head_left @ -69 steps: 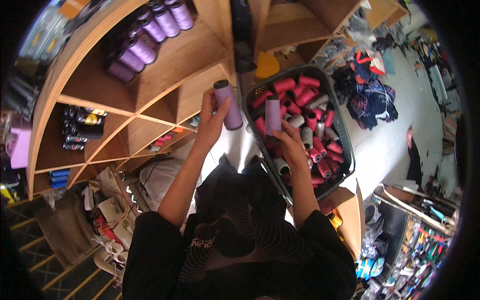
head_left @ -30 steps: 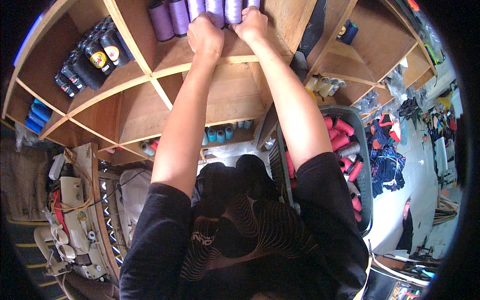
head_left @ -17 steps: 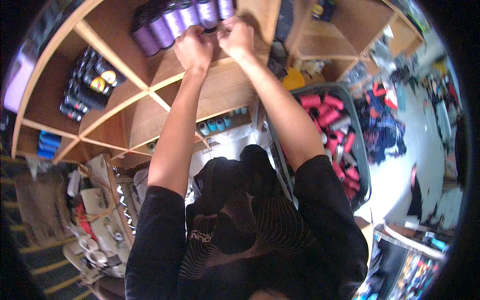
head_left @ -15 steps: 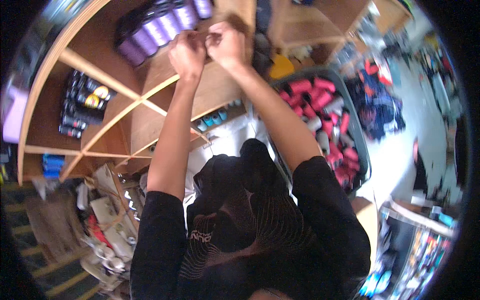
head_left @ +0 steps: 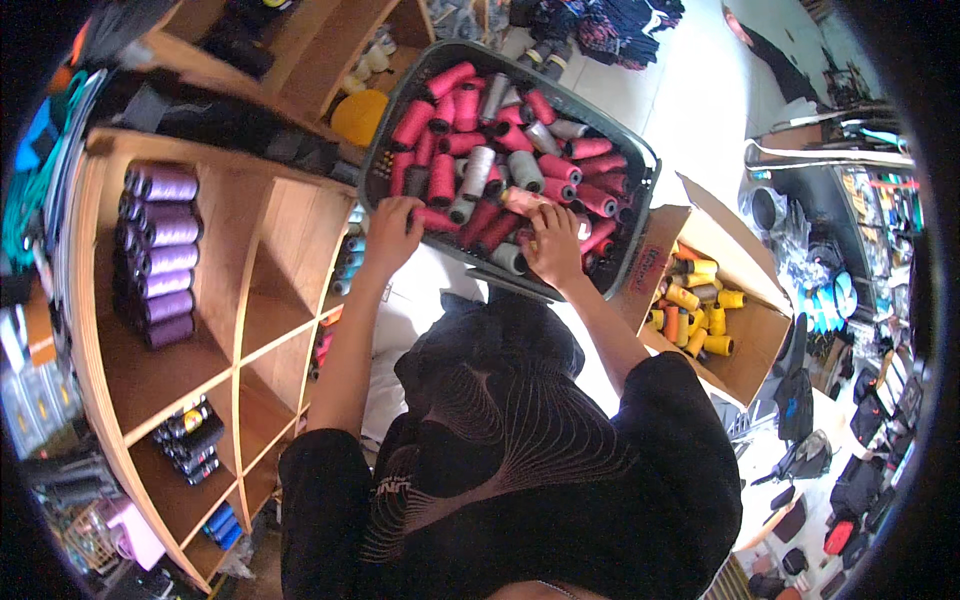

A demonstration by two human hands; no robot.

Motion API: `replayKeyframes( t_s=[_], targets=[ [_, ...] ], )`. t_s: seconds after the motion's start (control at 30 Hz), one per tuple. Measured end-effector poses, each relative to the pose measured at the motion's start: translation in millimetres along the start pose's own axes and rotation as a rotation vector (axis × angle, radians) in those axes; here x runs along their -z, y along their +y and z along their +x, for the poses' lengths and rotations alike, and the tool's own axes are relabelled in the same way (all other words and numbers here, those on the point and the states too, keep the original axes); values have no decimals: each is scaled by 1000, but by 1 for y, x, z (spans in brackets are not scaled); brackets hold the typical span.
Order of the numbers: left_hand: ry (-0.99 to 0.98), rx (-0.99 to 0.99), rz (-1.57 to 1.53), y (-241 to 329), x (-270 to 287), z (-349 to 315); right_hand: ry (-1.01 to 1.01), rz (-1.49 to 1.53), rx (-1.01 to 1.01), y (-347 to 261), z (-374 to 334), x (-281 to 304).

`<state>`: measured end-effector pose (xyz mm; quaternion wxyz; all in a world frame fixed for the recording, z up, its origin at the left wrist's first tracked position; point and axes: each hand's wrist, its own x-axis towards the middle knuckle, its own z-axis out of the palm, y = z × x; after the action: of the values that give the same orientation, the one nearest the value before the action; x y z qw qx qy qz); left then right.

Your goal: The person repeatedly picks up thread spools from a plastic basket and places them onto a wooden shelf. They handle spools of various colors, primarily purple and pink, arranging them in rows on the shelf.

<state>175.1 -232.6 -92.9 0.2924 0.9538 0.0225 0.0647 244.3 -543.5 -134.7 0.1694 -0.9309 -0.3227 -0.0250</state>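
Note:
Pink and grey thread spools point(head_left: 463, 108) fill a dark plastic tub point(head_left: 645, 205) in front of me. At the tub's near left edge, my left hand point(head_left: 397, 228) has its fingers bent over the rim, close beside a pink spool point(head_left: 436, 220). My right hand point(head_left: 553, 245) reaches over the near side with its fingers apart. Its fingertips touch the spools by a pale pink spool point(head_left: 520, 200). What lies under the right palm is hidden.
On the left stands a wooden shelf unit point(head_left: 240, 370) holding purple spools point(head_left: 170, 260) and black spools point(head_left: 190, 440). An open cardboard box point(head_left: 740, 370) of yellow spools point(head_left: 718, 318) sits to the tub's right. Behind the tub lies a dark cloth pile point(head_left: 625, 28).
My view has turned right, from the shelf to the tub. Both hands have left the purple spools' compartment and come down to the tub's near side.

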Motion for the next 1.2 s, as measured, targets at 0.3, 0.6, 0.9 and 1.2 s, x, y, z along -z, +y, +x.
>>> replayKeyframes(
  t_s=[0.3,0.6,0.9,1.2],
  targets=[
    [-147,235,-111,22,-96,-5,-135,186,-318,7,45,10],
    [-57,265,6,43,-114,62,-337,440,-262,41,161,-40],
    [-151,243,119,41,-112,1,-777,378,-272,54,202,-169],
    [-158,199,198,45,-113,1,-805,194,-269,81,191,-232]
  ],
)
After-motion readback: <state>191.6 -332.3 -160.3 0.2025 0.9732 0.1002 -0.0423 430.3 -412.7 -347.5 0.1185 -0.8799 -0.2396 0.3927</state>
